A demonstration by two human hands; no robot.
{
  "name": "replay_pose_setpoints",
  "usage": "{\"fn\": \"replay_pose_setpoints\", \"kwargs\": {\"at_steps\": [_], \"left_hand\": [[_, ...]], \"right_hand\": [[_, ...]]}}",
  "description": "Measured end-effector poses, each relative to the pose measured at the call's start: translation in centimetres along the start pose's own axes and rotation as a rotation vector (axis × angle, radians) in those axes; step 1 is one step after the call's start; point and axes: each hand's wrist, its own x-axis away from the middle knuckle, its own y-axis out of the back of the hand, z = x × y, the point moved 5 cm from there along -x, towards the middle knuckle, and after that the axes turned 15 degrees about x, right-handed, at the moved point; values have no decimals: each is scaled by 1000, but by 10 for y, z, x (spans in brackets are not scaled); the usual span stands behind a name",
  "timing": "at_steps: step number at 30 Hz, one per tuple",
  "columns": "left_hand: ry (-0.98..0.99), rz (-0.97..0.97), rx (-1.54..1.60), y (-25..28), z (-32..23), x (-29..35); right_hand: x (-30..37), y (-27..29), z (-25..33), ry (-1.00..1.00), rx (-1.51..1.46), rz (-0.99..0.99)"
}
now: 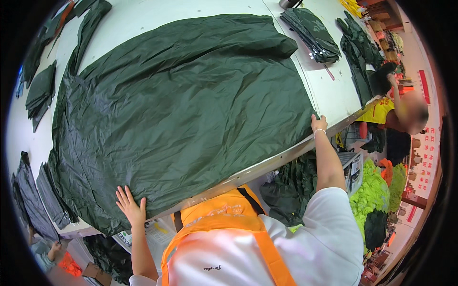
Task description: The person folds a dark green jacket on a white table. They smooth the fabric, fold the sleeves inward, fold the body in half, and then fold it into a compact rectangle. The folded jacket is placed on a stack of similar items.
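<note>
The left hand [130, 206] lies flat, fingers spread, its grip open and pressing the near left corner of the large dark green sheet [181, 109]; the right hand [318, 124] rests at the sheet's near right corner by the bench [334, 90] edge, and whether its grip pinches the fabric or only presses it cannot be told; the sheet itself lies spread wide over the white bench, wrinkled, its near hem running along the metal-edged front. Judged from this, the step in hand is smoothing and squaring the sheet; doing it well calls for keeping both corners level with the bench edge, drawing the hem taut between the 2 hands, and sweeping creases outward rather than bunching them. Beyond lie a stack of folded dark green pieces [312, 33] at the far right, more folded pieces [40, 93] at the left, and another person [405, 112] at the right end.
</note>
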Motion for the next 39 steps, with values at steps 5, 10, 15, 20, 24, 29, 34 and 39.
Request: {"fn": "replay_pose_setpoints", "kwargs": {"at_steps": [5,10,15,20,24,29,34,39], "left_hand": [[139,125,31,23,-22,-11],[58,-68,27,41,-48,-96],[-228,-201,14,36,-189,-232],[-334,-240,5,23,-291,-344],[-274,-215,52,-1,-310,-378],[-333,-231,-7,-7,-316,-393],[-279,-173,-23,-14,-293,-436],[-278,-78,37,-45,-284,-462]], "right_hand": [[-52,-18,-54,271,-10,376],[-109,39,16,554,-246,-3],[-142,140,246,847,-458,-88],[-228,97,397,806,-194,127],[-256,71,452,686,-207,174],[-291,136,511,859,-718,143],[-281,163,551,664,-271,-240],[-175,152,546,875,-259,-454]]}}
